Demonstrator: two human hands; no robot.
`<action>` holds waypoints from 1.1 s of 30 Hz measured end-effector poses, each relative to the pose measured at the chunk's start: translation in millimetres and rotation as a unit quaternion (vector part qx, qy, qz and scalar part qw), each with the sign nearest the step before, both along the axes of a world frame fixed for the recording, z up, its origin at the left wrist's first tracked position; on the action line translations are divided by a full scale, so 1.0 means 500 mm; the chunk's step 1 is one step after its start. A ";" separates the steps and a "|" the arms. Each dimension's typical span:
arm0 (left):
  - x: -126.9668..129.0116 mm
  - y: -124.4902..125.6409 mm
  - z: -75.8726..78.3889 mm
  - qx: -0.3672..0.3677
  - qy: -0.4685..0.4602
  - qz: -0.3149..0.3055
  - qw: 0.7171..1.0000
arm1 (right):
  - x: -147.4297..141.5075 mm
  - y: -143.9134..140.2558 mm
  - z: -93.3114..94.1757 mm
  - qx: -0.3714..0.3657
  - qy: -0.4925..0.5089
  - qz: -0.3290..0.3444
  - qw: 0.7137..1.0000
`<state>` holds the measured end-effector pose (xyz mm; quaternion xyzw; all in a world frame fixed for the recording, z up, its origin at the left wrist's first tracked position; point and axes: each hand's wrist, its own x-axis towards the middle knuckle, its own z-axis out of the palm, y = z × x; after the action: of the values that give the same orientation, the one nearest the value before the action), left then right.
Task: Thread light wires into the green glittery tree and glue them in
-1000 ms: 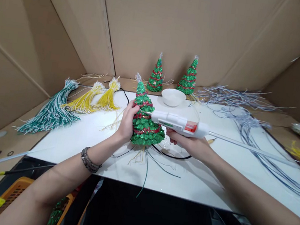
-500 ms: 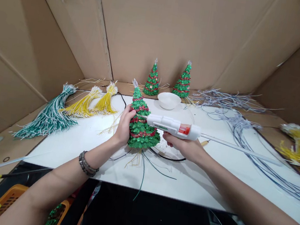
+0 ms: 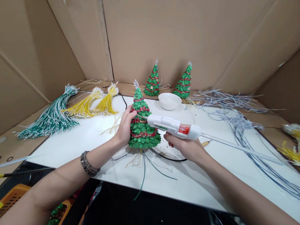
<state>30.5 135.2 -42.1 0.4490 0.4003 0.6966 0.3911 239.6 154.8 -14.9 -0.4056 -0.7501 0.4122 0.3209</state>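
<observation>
A small green Christmas tree [image 3: 143,136] with red garland and a clear top tilts slightly over the white table, thin green and yellow wires trailing from its base. My left hand [image 3: 125,125] is closed around its left side, the far fingers hidden behind it. In my right hand [image 3: 180,143] is a white hot glue gun [image 3: 167,125] with a red window and a long clear glue stick [image 3: 234,145] running out of its back. The gun's nozzle points left at the tree's middle tier, at or very near the surface.
Two similar trees [image 3: 153,81] stand at the back beside a white bowl [image 3: 169,101]. Green wires [image 3: 51,117] and yellow wire bundles [image 3: 87,103] lie left; grey wires [image 3: 246,141] spread right. Cardboard walls [image 3: 178,31] surround the white table [image 3: 66,149]. An orange basket [image 3: 12,197] is below left.
The view has shifted very slightly. Both hands, the tree and the glue gun keep nearly the same positions relative to one another.
</observation>
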 end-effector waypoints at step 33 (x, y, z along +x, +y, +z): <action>0.001 0.001 0.001 0.000 -0.001 -0.001 1.000 | -0.007 0.000 0.007 -0.029 0.023 -0.012 0.999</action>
<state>31.0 135.8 -41.8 0.4491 0.3997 0.6962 0.3923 236.0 154.8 -11.2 -0.4145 -0.7250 0.4393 0.3310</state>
